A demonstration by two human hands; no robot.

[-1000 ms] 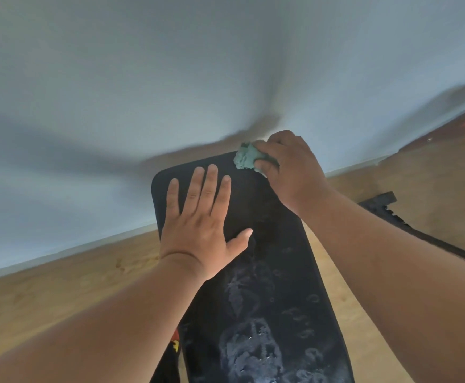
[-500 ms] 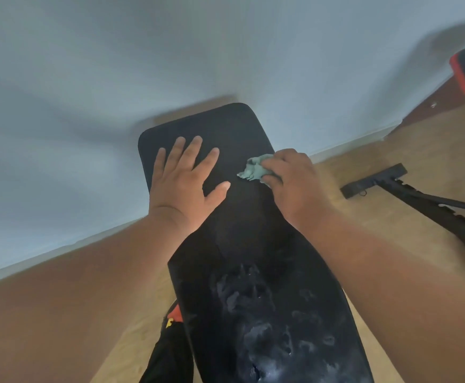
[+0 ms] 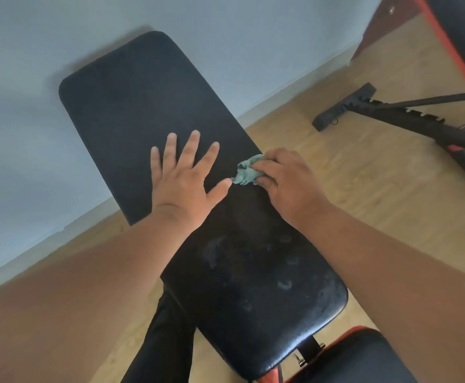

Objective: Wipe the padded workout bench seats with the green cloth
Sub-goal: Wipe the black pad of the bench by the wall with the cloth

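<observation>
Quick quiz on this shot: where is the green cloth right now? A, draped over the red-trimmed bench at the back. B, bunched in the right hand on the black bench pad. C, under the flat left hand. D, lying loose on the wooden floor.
B: the green cloth is bunched in the right hand on the black bench pad, while the left hand lies flat beside it.

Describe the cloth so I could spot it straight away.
Find the long black bench pad in the middle of the view. Near its right edge, the right hand grips a small crumpled cloth, the only pale green thing there, just beyond the left hand's thumb.
</observation>
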